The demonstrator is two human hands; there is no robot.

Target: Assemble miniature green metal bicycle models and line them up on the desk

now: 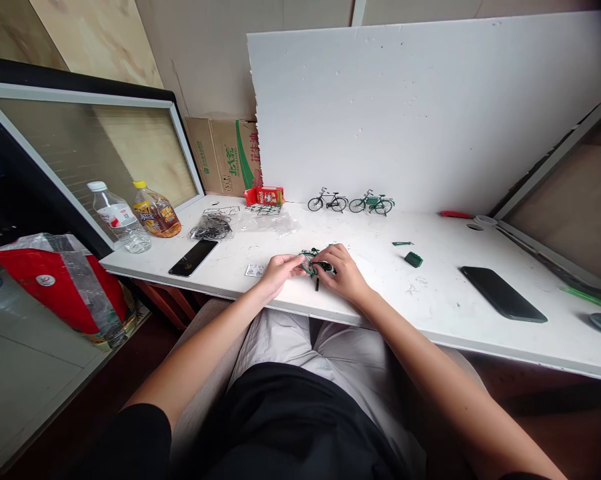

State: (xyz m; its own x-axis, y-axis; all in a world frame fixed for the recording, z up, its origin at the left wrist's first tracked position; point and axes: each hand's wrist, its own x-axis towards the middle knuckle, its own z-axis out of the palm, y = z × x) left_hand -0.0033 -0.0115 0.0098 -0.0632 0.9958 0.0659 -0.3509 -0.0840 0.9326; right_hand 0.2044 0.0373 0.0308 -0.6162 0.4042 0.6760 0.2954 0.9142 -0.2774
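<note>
A green model bicycle (307, 262) is held between both hands just over the table's front part. My left hand (280, 272) is closed on its left wheel, fingers pinched. My right hand (343, 272) grips the other side of the bicycle and hides much of its frame. Under the hands a small dark part (317, 285) points downward; I cannot tell whether it is fixed to the bicycle. To the right lie a green box-like part (413, 259) and a thin green strip (401, 243). A printed paper slip (255, 270) lies beside my left hand.
Two finished-looking model bicycles, one black (328, 201) and one green (371, 202), stand at the back. Phones (193, 257) (503, 293) lie left and right. Two bottles (123, 217) (155, 210), bagged parts (211, 227) and a red box (269, 195) occupy the left side.
</note>
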